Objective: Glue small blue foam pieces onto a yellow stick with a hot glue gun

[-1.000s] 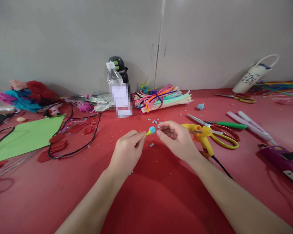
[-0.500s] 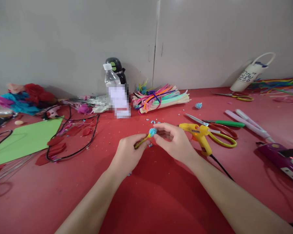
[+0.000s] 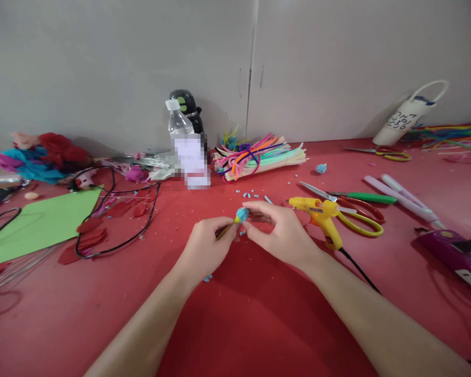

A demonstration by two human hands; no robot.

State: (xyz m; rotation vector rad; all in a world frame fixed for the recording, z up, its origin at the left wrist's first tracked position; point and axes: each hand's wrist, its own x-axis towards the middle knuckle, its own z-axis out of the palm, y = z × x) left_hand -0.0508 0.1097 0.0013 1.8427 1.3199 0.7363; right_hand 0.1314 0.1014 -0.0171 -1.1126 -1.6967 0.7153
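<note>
My left hand (image 3: pixel 213 240) pinches the yellow-green stem of a small blue flower (image 3: pixel 242 214), its fuzzy head tilted up to the right. Close against the right side of that head is my right hand (image 3: pixel 279 228), thumb and forefinger apart; whether the fingertips touch the flower is hard to tell. Little blue cut pieces (image 3: pixel 249 195) lie on the red table (image 3: pixel 267 314) just beyond the hands. To the right of my right hand lies a yellow glue gun (image 3: pixel 317 212) with its nozzle pointing left.
Scissors (image 3: pixel 361 222), a pink straightener (image 3: pixel 402 201) and a purple power strip (image 3: pixel 451 251) lie right. Behind are a pipe-cleaner bundle (image 3: pixel 262 157), bottle (image 3: pixel 179 121) and a blue ball (image 3: pixel 321 168). Left are green paper (image 3: pixel 39 225), black cable (image 3: pixel 149 220) and fabric flowers (image 3: pixel 58 152).
The flower head has shifted slightly left and turned more upright in my left hand. My right hand has moved slightly left. A blue strip now shows beyond my right hand.
</note>
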